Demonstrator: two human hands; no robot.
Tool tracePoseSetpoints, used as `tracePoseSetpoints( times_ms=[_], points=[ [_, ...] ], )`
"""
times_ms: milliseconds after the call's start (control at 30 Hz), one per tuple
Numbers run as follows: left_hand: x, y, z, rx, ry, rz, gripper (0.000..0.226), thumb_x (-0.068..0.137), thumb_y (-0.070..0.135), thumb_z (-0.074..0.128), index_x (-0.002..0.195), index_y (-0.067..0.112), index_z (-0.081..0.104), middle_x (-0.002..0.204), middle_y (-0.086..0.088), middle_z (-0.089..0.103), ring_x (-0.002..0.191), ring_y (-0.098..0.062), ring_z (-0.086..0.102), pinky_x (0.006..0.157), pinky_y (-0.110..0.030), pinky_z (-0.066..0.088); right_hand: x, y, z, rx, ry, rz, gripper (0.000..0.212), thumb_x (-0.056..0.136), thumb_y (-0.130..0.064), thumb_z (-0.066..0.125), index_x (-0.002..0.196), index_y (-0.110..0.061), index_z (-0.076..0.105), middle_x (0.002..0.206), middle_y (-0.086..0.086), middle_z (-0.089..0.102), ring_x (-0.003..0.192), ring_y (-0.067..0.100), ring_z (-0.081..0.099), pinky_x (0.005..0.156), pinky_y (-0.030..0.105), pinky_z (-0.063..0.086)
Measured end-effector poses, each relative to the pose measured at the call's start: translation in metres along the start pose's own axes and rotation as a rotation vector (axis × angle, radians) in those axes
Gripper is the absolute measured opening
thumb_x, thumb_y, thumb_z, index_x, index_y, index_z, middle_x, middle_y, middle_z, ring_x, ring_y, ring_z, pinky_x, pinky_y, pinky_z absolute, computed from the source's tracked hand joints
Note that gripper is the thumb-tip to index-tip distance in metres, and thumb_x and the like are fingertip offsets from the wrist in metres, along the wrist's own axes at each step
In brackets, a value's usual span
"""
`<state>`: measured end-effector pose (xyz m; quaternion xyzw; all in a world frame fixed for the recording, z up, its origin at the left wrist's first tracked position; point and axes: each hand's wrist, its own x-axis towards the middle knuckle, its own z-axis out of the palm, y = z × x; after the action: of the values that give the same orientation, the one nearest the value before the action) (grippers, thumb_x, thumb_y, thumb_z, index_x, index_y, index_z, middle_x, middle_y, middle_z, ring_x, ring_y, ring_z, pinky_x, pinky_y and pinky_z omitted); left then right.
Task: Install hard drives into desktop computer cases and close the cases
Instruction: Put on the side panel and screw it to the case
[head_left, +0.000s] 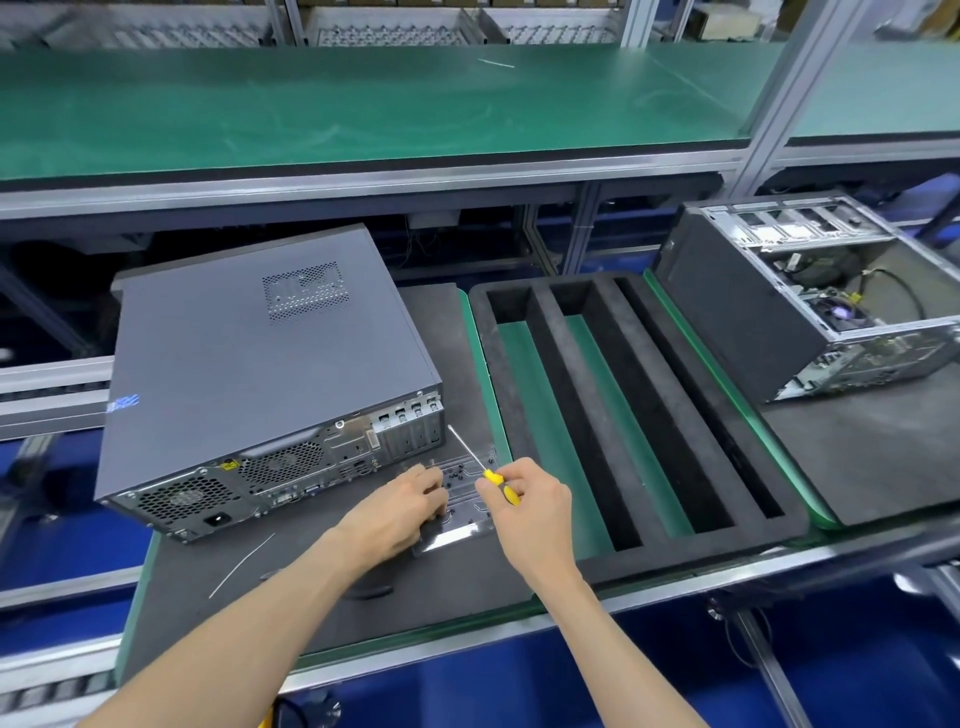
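Closed case (270, 364) lies rear toward us; our right hand (530, 512) pinches the screwdriver (485, 473) while left fingers (410, 501) curl into the clear screw tray (467, 499), likely fetching a lid screw.

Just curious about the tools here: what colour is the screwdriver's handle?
Yellow with a black band, best seen in the head view, where the right hand holds the screwdriver.

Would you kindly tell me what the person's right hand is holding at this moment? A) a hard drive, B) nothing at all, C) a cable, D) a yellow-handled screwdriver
D: the right hand grips a yellow-handled screwdriver, its shaft pointing up and away toward the closed desktop case, while the left hand rests on the clear screw tray.
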<state>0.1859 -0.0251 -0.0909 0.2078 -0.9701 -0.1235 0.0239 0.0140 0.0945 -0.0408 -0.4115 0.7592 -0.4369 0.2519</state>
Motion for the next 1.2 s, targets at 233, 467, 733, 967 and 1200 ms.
tracePoseSetpoints(
  times_ms=[233,467,733,967,1200],
  points=[
    [-0.009,0.019,-0.024,-0.834,0.548,-0.729,0.011,0.086,0.007,0.072,0.083,0.017,0.069,0.073,0.002,0.074,0.07,-0.012,0.071,0.071,-0.023,0.056,-0.004,-0.009,0.011,0.016,-0.072,-0.051,0.016,0.089,-0.034,0.072,0.078,-0.029,0.061,0.054,-0.014,0.055,0.062,0.011,0.053,0.06,0.034,0.047],
    [-0.062,0.017,-0.061,-1.8,0.96,-0.889,0.015,0.1,0.0,0.055,0.105,-0.006,0.068,0.087,-0.009,0.073,0.081,-0.016,0.072,0.075,-0.025,0.059,-0.026,-0.043,0.06,0.089,-0.235,-0.139,0.017,0.088,-0.033,0.072,0.076,-0.026,0.061,0.053,-0.01,0.054,0.053,0.009,0.047,0.056,0.027,0.039],
    [-0.139,-0.003,-0.075,-1.888,1.009,-0.925,0.015,0.096,0.004,0.06,0.106,0.002,0.07,0.1,-0.011,0.077,0.086,-0.016,0.075,0.068,-0.024,0.06,-0.073,-0.079,0.107,0.111,-0.36,-0.15,0.017,0.09,-0.031,0.07,0.075,-0.029,0.062,0.055,-0.008,0.062,0.055,0.005,0.059,0.052,0.016,0.04],
    [-0.174,-0.019,-0.091,-1.788,0.814,-1.016,0.014,0.092,0.008,0.068,0.087,0.003,0.08,0.097,-0.017,0.077,0.085,-0.019,0.076,0.068,-0.024,0.059,-0.107,-0.102,0.129,-0.053,-0.267,-0.211,0.017,0.092,-0.034,0.067,0.08,-0.026,0.059,0.062,-0.009,0.061,0.066,0.01,0.057,0.059,0.029,0.042],
    [-0.165,-0.02,-0.111,-1.957,0.727,-1.058,0.011,0.098,0.014,0.064,0.097,0.01,0.074,0.091,-0.001,0.076,0.081,-0.011,0.072,0.077,-0.027,0.055,-0.128,-0.125,0.156,-0.059,-0.172,-0.137,0.021,0.1,-0.037,0.055,0.087,-0.02,0.053,0.071,-0.001,0.059,0.069,0.017,0.053,0.058,0.036,0.037]
  ],
)
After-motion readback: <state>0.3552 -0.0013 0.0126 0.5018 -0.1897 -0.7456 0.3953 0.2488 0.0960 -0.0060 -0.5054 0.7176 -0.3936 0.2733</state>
